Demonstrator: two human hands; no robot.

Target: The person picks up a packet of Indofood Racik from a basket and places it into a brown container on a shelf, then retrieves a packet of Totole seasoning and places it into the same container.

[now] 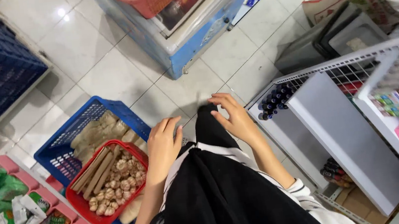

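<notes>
Both hands out, nothing held

Left hand [162, 148] spread empty above the red basket [81, 206] of garlic [117, 184] — right hand [234, 115] loose, empty too, near the white shelf [346, 145]. Best reaching low and slow — possibly blurred fingertips.

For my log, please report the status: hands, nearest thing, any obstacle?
Left hand open, empty, above red basket of garlic. Right hand open, empty, near white shelf. Nothing between them.
</notes>
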